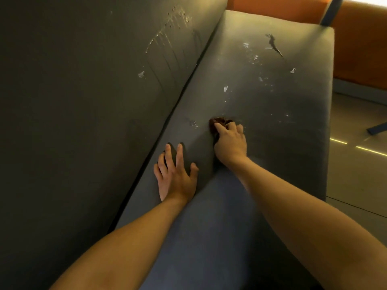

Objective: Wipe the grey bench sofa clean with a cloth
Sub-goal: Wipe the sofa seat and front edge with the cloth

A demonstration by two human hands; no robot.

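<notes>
- Grey bench sofa (282, 143): upholstered seat cushion running away from the viewer, with a tall backrest (83, 101) rising along its left edge. A dark crease separates the two.
- Cloth (217, 122): dark brown, bunched into a small wad, lying on the seat cushion about midway along its length. Only its far edge shows past the fingers.
- Right hand (230, 143): knuckles up, fingers curled over the cloth and gripping it against the seat. Bare forearm extends toward the viewer.
- Left hand (176, 176): nearer than the cloth and to its left, close to the crease. Palm down on the seat, fingers spread and straight, holding nothing.
- Small pale mark (193, 123): on the seat just left of the cloth.
- White flecks (225, 88): scattered over the seat beyond the cloth, several of them toward the far right.
- Dark streak (273, 43): on the seat well beyond the cloth, near the far end of the cushion.
- Pale scratch-like streaks (167, 38): on the backrest, beyond the cloth and to its left, with darker lines running down from them.
- Orange panel (360, 49): behind the far end of the sofa, well beyond the cloth and to its right.
- Floor (356, 174): pale, to the right of the cloth past the seat edge, crossed by thin bright light strips (370, 150).
</notes>
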